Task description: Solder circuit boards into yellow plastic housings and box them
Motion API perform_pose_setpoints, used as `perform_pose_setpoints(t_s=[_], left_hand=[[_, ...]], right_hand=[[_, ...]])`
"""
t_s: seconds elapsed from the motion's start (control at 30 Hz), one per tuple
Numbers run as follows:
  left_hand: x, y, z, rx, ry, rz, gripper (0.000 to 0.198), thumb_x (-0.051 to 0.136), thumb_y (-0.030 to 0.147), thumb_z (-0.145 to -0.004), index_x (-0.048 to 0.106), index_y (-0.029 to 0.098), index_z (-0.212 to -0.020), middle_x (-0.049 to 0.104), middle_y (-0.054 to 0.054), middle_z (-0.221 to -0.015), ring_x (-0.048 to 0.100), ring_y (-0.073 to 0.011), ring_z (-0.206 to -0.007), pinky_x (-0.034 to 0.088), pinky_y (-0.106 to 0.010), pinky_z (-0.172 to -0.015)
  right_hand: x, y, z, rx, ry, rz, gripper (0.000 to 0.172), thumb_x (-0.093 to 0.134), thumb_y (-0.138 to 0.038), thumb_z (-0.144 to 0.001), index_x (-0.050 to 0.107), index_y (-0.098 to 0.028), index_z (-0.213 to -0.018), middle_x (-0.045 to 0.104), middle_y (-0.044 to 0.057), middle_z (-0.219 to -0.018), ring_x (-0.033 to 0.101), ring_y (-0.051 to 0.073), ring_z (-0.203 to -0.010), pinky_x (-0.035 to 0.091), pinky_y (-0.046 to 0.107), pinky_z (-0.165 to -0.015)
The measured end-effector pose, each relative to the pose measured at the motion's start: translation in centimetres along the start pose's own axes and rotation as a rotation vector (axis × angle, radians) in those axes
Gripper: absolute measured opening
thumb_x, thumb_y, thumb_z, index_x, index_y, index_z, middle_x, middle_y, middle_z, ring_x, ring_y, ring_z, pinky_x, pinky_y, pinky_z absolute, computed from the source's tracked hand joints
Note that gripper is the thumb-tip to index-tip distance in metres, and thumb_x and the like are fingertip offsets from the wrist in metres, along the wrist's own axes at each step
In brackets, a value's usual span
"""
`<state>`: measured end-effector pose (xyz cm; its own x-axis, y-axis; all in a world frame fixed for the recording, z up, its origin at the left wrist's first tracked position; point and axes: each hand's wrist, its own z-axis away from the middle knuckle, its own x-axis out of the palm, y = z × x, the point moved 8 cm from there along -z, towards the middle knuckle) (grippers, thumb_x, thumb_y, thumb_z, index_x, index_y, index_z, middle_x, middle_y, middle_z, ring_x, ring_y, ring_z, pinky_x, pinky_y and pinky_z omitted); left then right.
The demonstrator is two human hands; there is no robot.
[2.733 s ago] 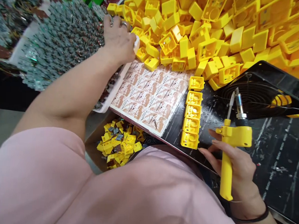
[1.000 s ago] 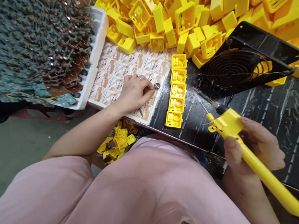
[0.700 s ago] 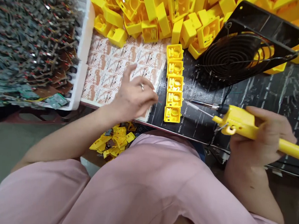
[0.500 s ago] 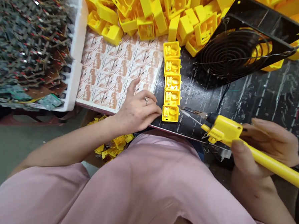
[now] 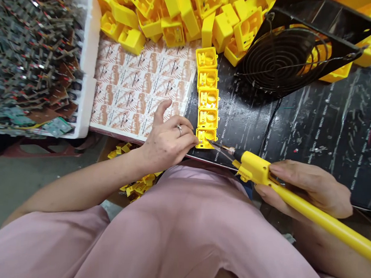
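Observation:
Five-odd small open yellow plastic housings stand in a column at the bench edge, several in all, and the nearest housing (image 5: 207, 134) has a perforated round recess. My left hand (image 5: 169, 140) is pinched at the left edge of that nearest housing, its little finger raised; a ring is on one finger. In my right hand (image 5: 310, 187) is a yellow soldering iron (image 5: 255, 167) with a long handle and a thin feed tube beside its tip. The iron's tip reaches into the nearest housing. Exactly what it touches is too small to tell.
A black fan (image 5: 286, 57) stands at the back right. Behind the column lies a heap of yellow housings (image 5: 170, 13). At left, a white foam tray (image 5: 90, 38) is piled with circuit boards. A printed sheet (image 5: 138, 82) lies between. Yellow parts (image 5: 141, 186) are below the bench edge.
My right hand has moved the soldering iron left, bringing its tip from beside the nearest housing to inside it. My left hand stays at that housing. The whole view has shifted slightly.

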<state>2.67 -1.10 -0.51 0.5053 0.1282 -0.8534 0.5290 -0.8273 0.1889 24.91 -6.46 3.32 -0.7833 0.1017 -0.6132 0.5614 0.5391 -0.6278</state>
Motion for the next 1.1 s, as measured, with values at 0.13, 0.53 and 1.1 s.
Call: perform_pose_setpoints(t_s=[0.13, 0.53, 1.1], left_hand=[[-0.2, 0.5, -0.2, 0.028, -0.011, -0.084, 0.018, 0.065, 0.013, -0.099, 0.067, 0.022, -0.084, 0.074, 0.006, -0.074, 0.075, -0.0181, -0.084, 0.046, -0.063, -0.117], [0.8, 0.4, -1.2, -0.044, -0.257, -0.047, 0.029, 0.052, 0.01, -0.097, 0.06, 0.02, -0.071, 0.063, 0.003, -0.07, 0.072, -0.0198, -0.089, 0.048, -0.062, -0.117], [0.8, 0.7, -1.4, 0.045, -0.298, -0.124, 0.034, 0.049, 0.01, -0.1, 0.065, 0.021, -0.073, 0.064, 0.001, -0.07, 0.07, -0.0193, -0.088, 0.048, -0.062, -0.119]], right_hand=[[0.7, -1.4, -0.4, -0.191, -0.09, -0.102, 0.029, 0.084, -0.015, -0.087, 0.065, -0.019, -0.109, 0.075, -0.002, -0.076, 0.073, 0.011, -0.064, 0.061, 0.018, -0.059], [1.6, -2.7, -1.6, -0.326, -0.223, 0.033, 0.015, 0.08, -0.021, -0.093, 0.065, -0.019, -0.094, 0.076, 0.001, -0.08, 0.073, 0.011, -0.068, 0.062, 0.022, -0.064], [0.3, -2.5, -2.1, -0.303, -0.307, 0.05, 0.019, 0.081, -0.018, -0.091, 0.065, -0.02, -0.1, 0.076, 0.0, -0.086, 0.069, 0.009, -0.07, 0.058, 0.025, -0.063]])
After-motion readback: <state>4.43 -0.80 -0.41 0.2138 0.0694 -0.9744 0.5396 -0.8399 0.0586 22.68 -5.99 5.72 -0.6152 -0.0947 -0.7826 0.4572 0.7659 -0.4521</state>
